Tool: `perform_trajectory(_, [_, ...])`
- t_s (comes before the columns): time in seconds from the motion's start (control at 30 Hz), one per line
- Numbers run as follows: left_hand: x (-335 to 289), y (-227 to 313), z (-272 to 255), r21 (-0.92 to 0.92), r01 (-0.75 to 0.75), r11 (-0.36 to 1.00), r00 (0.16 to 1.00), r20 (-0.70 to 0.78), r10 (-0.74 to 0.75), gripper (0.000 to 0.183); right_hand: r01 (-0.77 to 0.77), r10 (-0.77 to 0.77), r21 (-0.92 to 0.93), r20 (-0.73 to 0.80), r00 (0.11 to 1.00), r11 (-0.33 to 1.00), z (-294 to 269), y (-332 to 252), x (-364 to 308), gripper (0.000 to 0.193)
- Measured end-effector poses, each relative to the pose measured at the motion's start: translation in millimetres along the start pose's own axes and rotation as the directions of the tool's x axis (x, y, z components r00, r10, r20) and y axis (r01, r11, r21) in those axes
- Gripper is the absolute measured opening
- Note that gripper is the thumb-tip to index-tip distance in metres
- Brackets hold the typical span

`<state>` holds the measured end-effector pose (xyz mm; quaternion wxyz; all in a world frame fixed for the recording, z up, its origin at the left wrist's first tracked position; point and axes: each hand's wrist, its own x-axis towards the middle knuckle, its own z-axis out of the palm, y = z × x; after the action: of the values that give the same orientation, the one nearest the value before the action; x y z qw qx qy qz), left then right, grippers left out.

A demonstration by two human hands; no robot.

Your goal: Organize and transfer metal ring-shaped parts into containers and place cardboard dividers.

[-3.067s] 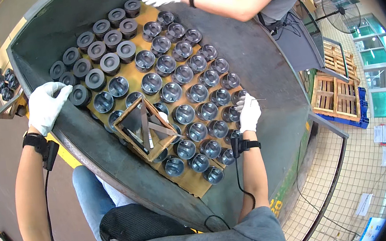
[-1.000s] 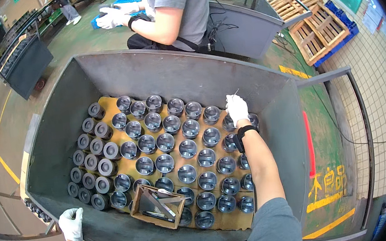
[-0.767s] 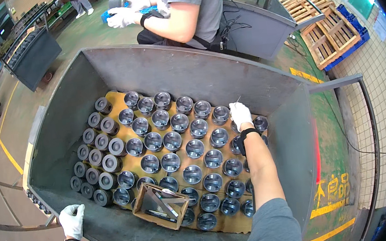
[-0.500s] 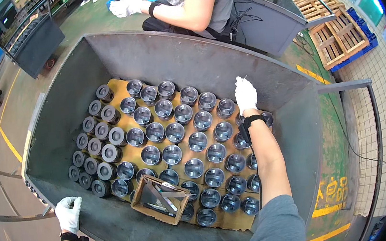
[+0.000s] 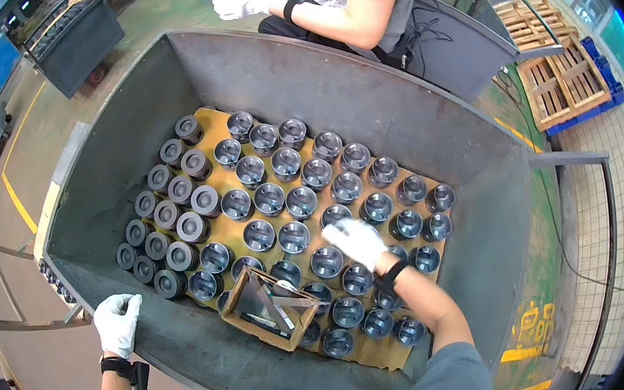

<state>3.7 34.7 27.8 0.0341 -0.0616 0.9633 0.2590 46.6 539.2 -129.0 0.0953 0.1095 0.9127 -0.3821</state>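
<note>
Glossy, hollow-faced metal cylinders stand on brown cardboard inside a scuffed grey bin, beside duller ones with ringed tops. The white-gloved left hand curls at the bin's rim, its hold unclear; the right hand (blurred) hides cylinders beneath, its grip impossible to tell.

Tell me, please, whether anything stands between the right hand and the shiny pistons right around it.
Nothing visible stands between the right hand and the shiny pistons right around it, though I cannot tell whether it touches one. The small open box sits to the hand's lower left in the picture, not in between.
</note>
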Motion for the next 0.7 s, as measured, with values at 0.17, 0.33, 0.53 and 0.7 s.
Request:
perform_trajectory(0.17, [6.0, 3.7, 9.3, -0.099, -0.144, 0.985, 0.989, -0.028, 0.142, 0.021, 0.169, -0.113, -0.059, 0.525, 0.843, 0.984, 44.6, -64.9, -37.5, 0.076])
perform_trajectory(0.33, [2.5, -25.9, 3.8, -0.086, -0.118, 0.989, 0.993, -0.016, 0.117, 0.025, 0.432, -0.290, -0.393, 0.369, 0.883, 0.812, 111.8, -77.4, -23.4, 0.023])
perform_trajectory(0.53, [4.6, -23.5, 13.9, -0.059, -0.131, 0.990, 0.989, 0.062, 0.135, 0.028, 0.372, -0.307, -0.319, 0.237, 0.922, 0.872, 82.1, -46.7, -82.4, 0.018])
perform_trajectory(0.7, [1.4, -9.3, 12.4, 0.025, -0.237, 0.971, 0.971, 0.047, 0.235, 0.032, -0.091, 0.121, -0.295, 0.087, 0.989, 0.951, 7.3, 3.9, -160.5, 0.030])
